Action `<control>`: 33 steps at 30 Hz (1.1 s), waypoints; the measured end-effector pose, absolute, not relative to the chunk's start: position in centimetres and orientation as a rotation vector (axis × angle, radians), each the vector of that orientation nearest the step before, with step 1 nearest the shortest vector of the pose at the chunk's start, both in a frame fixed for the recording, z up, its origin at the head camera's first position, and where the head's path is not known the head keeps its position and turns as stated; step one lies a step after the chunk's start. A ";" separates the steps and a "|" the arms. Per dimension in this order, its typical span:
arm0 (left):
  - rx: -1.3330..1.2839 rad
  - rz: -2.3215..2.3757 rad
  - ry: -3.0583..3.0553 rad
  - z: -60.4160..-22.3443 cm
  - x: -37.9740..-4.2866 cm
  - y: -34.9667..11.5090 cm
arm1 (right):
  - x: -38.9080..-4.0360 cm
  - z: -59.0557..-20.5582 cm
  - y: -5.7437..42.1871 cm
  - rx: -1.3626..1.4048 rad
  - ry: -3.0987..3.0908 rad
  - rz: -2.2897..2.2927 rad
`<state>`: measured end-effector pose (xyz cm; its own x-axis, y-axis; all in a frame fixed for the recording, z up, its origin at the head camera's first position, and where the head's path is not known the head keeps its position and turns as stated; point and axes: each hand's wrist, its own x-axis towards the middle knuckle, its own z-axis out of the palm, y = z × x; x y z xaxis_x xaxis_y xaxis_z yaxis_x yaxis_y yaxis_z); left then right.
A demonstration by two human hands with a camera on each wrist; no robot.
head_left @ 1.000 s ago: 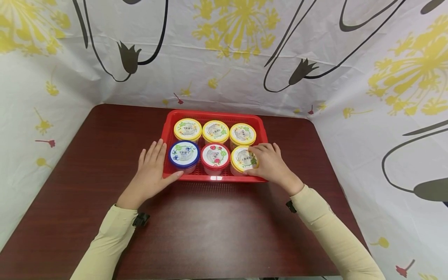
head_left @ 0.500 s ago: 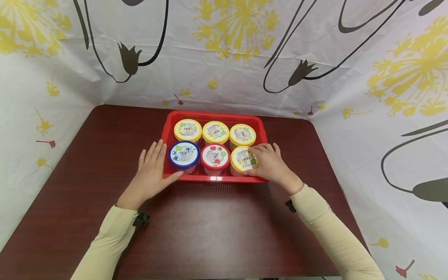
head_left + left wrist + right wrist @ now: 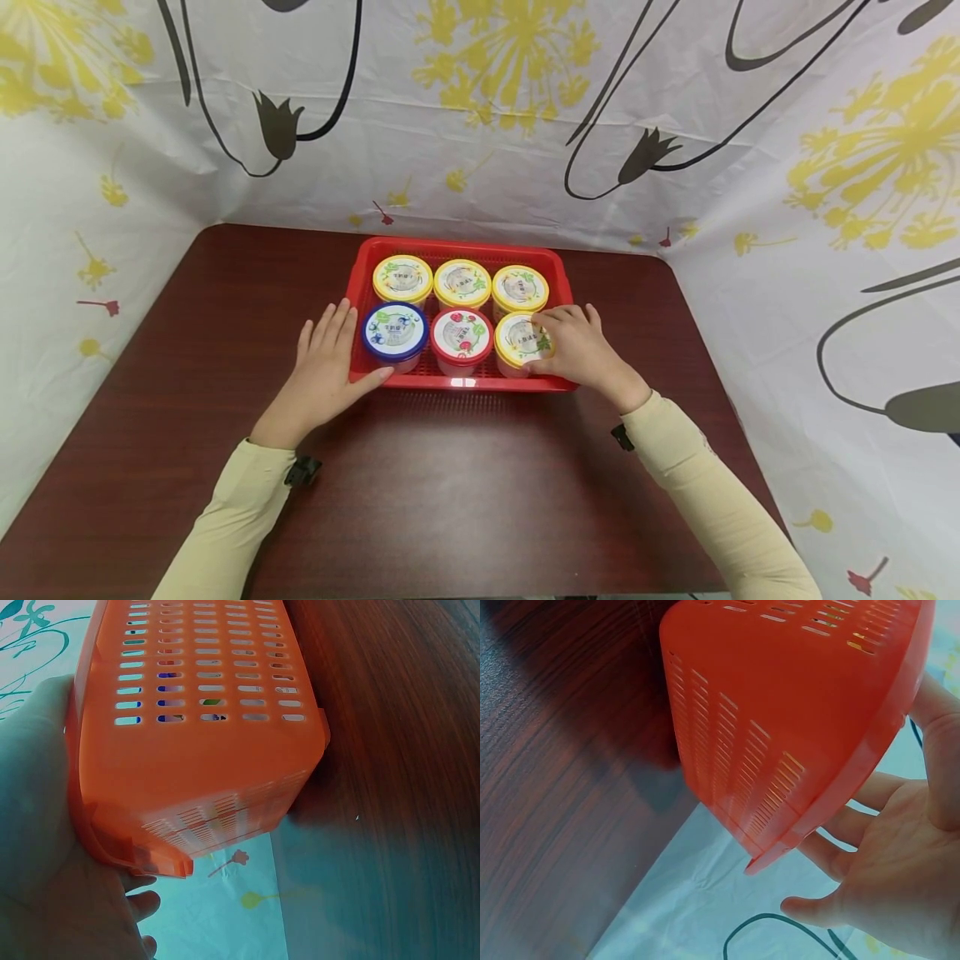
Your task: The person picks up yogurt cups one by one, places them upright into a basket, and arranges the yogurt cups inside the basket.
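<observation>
A red plastic basket (image 3: 408, 381) holds two rows of lidded tubs. In its front row are a blue-lidded tub (image 3: 394, 332), a red-lidded tub (image 3: 461, 335) and a yellow-lidded tub (image 3: 517, 343). My left hand (image 3: 318, 379) lies flat against the basket's left end, fingers straight, thumb across the front corner by the blue lid. Over the right rim, my right hand (image 3: 581, 354) grips the front yellow-lidded tub, its thumb at the near side and fingers at the far side. The right wrist view shows the basket's slotted outer wall (image 3: 772, 690); the tub is hidden there.
Behind stand three more yellow-lidded tubs, including the middle one (image 3: 462, 282). The basket sits toward the back of a dark wooden table (image 3: 450, 492). White patterned sheeting (image 3: 495, 175) rises behind the table and along both sides.
</observation>
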<state>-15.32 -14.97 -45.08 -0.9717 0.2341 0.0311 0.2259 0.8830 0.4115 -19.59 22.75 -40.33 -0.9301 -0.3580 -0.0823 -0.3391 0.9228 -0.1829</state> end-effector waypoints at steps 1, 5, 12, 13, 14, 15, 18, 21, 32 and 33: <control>0.370 0.655 3.031 -45.1 -15.3 -15.0 | -19.6 -40.4 22.8 -0.536 2.966 -0.252; 0.369 0.653 3.034 -45.0 -15.3 -14.9 | -19.8 -40.5 22.8 -0.533 2.958 -0.253; 0.362 0.659 3.024 -45.1 -15.3 -14.9 | -19.9 -40.7 22.8 -0.524 2.935 -0.262; 0.361 0.658 3.022 -45.0 -15.3 -14.9 | -19.9 -40.7 22.8 -0.521 2.932 -0.263; 0.361 0.657 3.021 -45.0 -15.3 -14.9 | -19.9 -40.7 22.8 -0.522 2.929 -0.263; 0.362 0.656 3.020 -45.0 -15.3 -14.9 | -19.9 -40.7 22.8 -0.522 2.927 -0.264; 0.366 0.653 3.016 -44.9 -15.4 -14.9 | -19.9 -40.6 22.8 -0.527 2.928 -0.265; 0.365 0.636 3.021 -44.8 -15.4 -14.9 | -19.8 -40.4 22.8 -0.533 2.922 -0.273; 0.328 0.529 3.008 -43.7 -15.5 -15.3 | -20.2 -39.9 22.5 -0.566 2.901 -0.257; 0.323 0.519 3.003 -43.6 -15.5 -15.3 | -20.2 -39.8 22.4 -0.567 2.899 -0.258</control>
